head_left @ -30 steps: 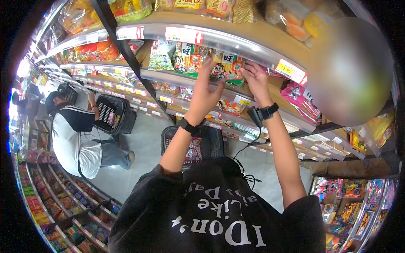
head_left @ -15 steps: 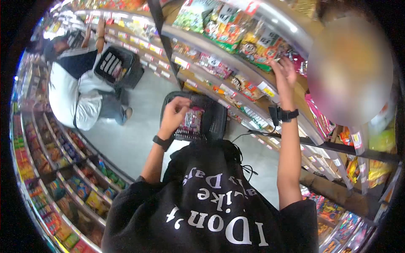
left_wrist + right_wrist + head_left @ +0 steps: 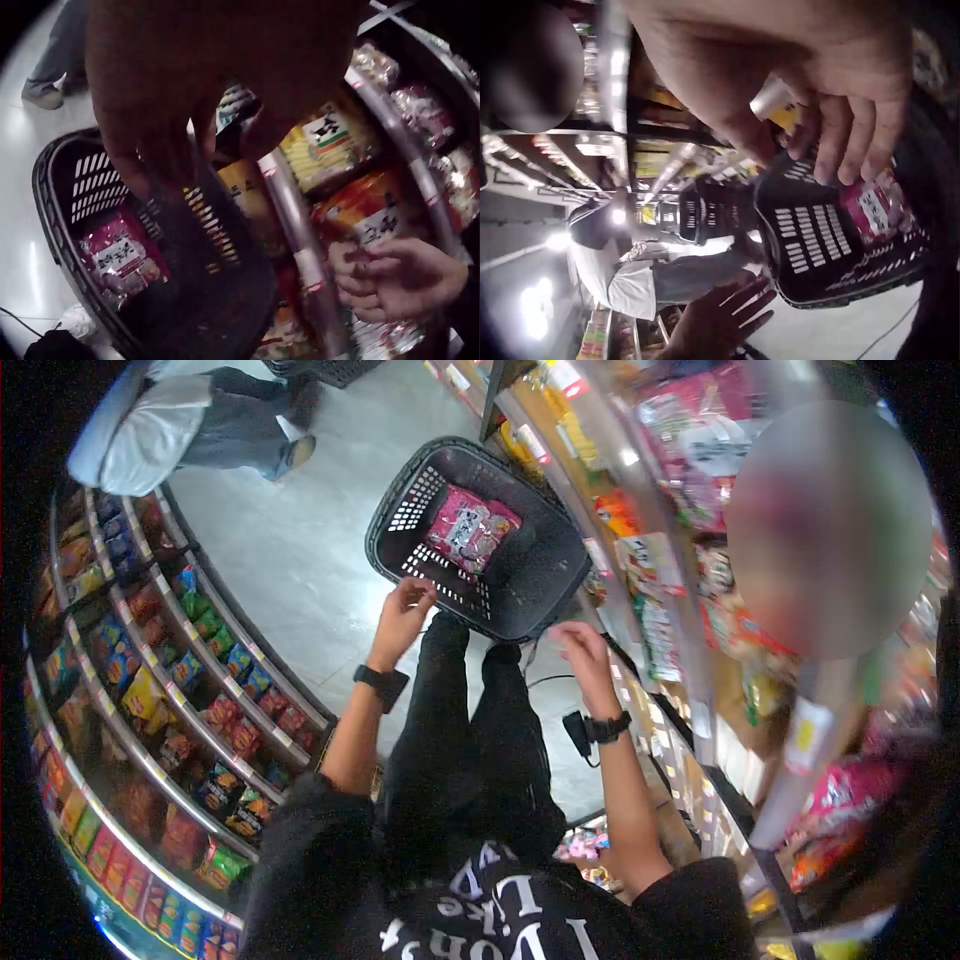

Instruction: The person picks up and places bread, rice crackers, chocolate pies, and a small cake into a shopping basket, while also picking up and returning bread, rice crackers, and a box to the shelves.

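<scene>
A black shopping basket (image 3: 545,575) stands on the floor in front of my feet, and one pink snack bag (image 3: 470,532) lies inside it. My left hand (image 3: 403,618) hovers at the basket's near left rim, fingers loosely bent around nothing. Near the right front corner of the rim is my right hand (image 3: 588,665), also holding nothing, with its fingers relaxed. From the left wrist, the same pink bag (image 3: 120,259) appears below my dark, close-up left hand (image 3: 217,82). In the right wrist view, the fingers of my right hand (image 3: 810,75) hang loosely above the basket (image 3: 810,232).
Shelves of packaged snacks (image 3: 655,625) rise close on my right. On the left, curved racks (image 3: 205,690) hold rows of colourful bags. Another person (image 3: 225,430) stands farther along the aisle, with grey floor (image 3: 310,540) between us. A cable hangs by my right wrist.
Both hands have come away from the snack bags on the shelf, the left first and then the right, down toward the basket. The head view has tilted down and the basket looks larger.
</scene>
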A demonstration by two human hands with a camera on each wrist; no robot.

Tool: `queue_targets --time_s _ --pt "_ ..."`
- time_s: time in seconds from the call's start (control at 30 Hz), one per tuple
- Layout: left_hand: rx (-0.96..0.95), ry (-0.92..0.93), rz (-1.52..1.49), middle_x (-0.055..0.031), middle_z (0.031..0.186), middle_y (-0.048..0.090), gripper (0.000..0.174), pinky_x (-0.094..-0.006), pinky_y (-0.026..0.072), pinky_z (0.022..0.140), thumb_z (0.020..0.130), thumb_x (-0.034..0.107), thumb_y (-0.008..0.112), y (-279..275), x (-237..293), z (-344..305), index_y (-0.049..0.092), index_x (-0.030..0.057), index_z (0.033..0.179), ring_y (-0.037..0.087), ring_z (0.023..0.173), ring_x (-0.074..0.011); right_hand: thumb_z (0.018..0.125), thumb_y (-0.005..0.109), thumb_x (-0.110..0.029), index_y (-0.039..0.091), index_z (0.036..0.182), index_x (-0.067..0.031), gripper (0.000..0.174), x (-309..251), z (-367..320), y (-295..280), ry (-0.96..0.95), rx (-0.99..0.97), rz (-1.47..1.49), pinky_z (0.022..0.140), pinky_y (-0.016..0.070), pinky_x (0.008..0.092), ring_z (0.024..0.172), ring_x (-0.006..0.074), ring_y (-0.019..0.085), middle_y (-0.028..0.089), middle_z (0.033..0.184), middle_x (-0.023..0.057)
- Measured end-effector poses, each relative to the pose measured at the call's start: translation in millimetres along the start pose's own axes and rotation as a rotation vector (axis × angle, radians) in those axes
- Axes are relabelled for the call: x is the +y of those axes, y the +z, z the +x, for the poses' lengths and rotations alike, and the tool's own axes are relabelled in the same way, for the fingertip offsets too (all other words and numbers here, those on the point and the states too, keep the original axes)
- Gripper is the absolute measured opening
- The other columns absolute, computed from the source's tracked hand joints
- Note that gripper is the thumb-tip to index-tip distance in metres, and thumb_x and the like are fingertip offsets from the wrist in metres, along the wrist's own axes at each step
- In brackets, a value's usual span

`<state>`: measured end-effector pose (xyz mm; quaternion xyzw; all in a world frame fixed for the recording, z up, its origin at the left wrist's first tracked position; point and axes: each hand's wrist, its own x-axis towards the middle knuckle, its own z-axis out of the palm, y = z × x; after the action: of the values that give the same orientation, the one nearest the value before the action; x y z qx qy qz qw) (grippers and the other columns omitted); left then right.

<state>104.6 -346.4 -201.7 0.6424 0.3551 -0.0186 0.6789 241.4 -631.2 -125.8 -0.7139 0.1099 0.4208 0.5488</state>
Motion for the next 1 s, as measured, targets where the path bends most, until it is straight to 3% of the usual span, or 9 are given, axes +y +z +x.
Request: queue_targets --time_s 0.17,0.2,0.33,0.43,0.57,0.63,0.8,0.9,1.0 --pt "-0.04 -0.17 0.043 -0.0113 0.104 0.064 0.036 -0.0336 0.0509 0.084 0.091 0.016 0.067 45.4 -110.2 42.3 0.058 0.0007 0.123 0.062 0.096 -0.0174 0.09 0.067 -0.032 0.063 0.111 -0.0051 0.035 142.0 205.7 51.4 0.323 -0.181 0.258 0.096 0.0493 0.0405 0.112 0.0226 0.061 0.065 0.12 0.0104" --pt "-0.109 -0.132 0.148 -0.0143 0.112 0.063 0.037 -0.0351 0.0505 0.086 0.091 0.016 0.067 48.9 -131.5 51.1 0.057 -0.0007 0.123 0.061 0.101 -0.0217 0.093 0.064 -0.026 0.056 0.128 -0.0051 0.041 168.1 248.7 60.9 0.43 -0.188 0.22 0.101 0.0469 0.039 0.125 0.0263 0.053 0.054 0.136 0.0126" --pt "-0.138 0.014 0.436 -0.0199 0.115 0.063 0.042 -0.0434 0.0468 0.095 0.083 0.015 0.068 55.2 -199.3 61.1 0.059 0.0011 0.121 0.06 0.109 -0.0349 0.091 0.059 -0.049 0.041 0.148 -0.0196 0.067 322.9 420.4 89.7 0.555 -0.205 0.096 0.108 0.0324 0.0483 0.136 0.0264 0.037 0.037 0.152 0.0021" --pt "-0.157 0.019 0.458 -0.0168 0.122 0.063 0.043 -0.0423 0.0431 0.096 0.082 0.016 0.069 53.4 -196.4 56.5 0.059 0.0029 0.121 0.059 0.114 -0.034 0.089 0.057 -0.057 0.038 0.15 -0.0213 0.073 346.6 467.9 118.3 0.431 -0.214 0.069 0.106 0.0332 0.0497 0.134 0.0258 0.038 0.041 0.15 0.0023" --pt "-0.231 0.053 0.439 -0.0128 0.127 0.061 0.038 -0.0419 0.0424 0.093 0.086 0.017 0.067 47.7 -198.1 62.7 0.059 0.0019 0.119 0.058 0.115 -0.0304 0.084 0.067 -0.055 0.026 0.156 -0.0177 0.091 630.9 640.4 115.0 0.231 -0.348 0.171 0.111 0.0311 0.0515 0.145 0.0259 0.025 0.024 0.16 0.0072" --pt "-0.216 0.012 0.419 -0.0128 0.127 0.06 0.039 -0.042 0.0409 0.097 0.086 0.018 0.067 46.0 -191.8 64.8 0.058 0.0024 0.12 0.057 0.117 -0.03 0.083 0.07 -0.052 0.033 0.151 -0.0164 0.085 520.1 572.8 107.1 0.294 -0.202 0.139 0.109 0.0335 0.0473 0.138 0.0246 0.033 0.034 0.152 0.0065" --pt "-0.241 0.077 0.552 -0.0141 0.129 0.058 0.041 -0.0487 0.0357 0.103 0.087 0.024 0.067 56.0 -202.0 71.1 0.057 0.0047 0.122 0.053 0.121 -0.0308 0.081 0.076 -0.044 0.052 0.141 -0.0131 0.071 428.2 499.9 95.3 0.321 -0.123 0.262 0.103 0.0394 0.0366 0.12 0.0212 0.054 0.058 0.134 0.0047" --pt "-0.264 0.102 0.752 -0.015 0.118 0.06 0.041 -0.049 0.0345 0.104 0.087 0.028 0.065 64.3 -196.2 67.1 0.058 0.0046 0.119 0.055 0.115 -0.0312 0.082 0.077 -0.032 0.052 0.136 -0.0108 0.064 389.4 461.5 102.0 0.431 -0.298 0.48 0.098 0.0463 0.0384 0.114 0.0212 0.058 0.057 0.132 0.0058" --pt "-0.318 0.042 0.691 -0.0155 0.11 0.063 0.038 -0.0463 0.0414 0.097 0.089 0.028 0.062 66.5 -173.0 60.1 0.058 0.0037 0.118 0.06 0.106 -0.0338 0.079 0.08 -0.028 0.044 0.137 -0.0084 0.071 274.9 382.2 118.6 0.428 -0.074 0.366 0.088 0.0537 0.0441 0.114 0.0255 0.058 0.055 0.13 0.0087"
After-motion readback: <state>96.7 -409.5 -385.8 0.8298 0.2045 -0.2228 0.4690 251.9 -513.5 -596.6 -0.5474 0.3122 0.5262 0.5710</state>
